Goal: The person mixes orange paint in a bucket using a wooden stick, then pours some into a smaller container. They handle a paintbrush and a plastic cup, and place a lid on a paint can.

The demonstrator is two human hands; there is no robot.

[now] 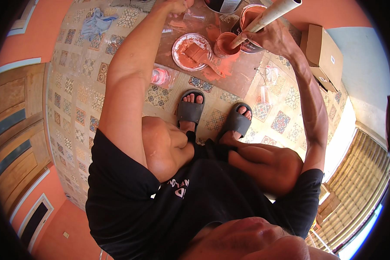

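Observation:
My right hand (pixel 271 38) is closed around a long pale pole (pixel 268 19), which slants down to the left. The pole's lower end sits at the mouth of a small paint-smeared pot (pixel 225 51). At the top edge my left hand (pixel 177 6) is partly cut off, its fingers curled; what they hold, if anything, is hidden. Between my arms a round white-rimmed lid (pixel 176 53) holds orange paint. A wide paint-covered brush (pixel 202 58) lies across it, its handle over the rim. Behind the pot stands a larger paint bucket (pixel 247 14), partly covered by the pole and my right hand.
A paint-stained brown board (pixel 242 82) lies under the pots on the patterned tile floor (pixel 84 93). Around it are a dark can (pixel 224 5), a clear cup with pink-orange contents (pixel 160 76), a blue rag (pixel 96 24) and, at right, a cardboard box (pixel 325 54).

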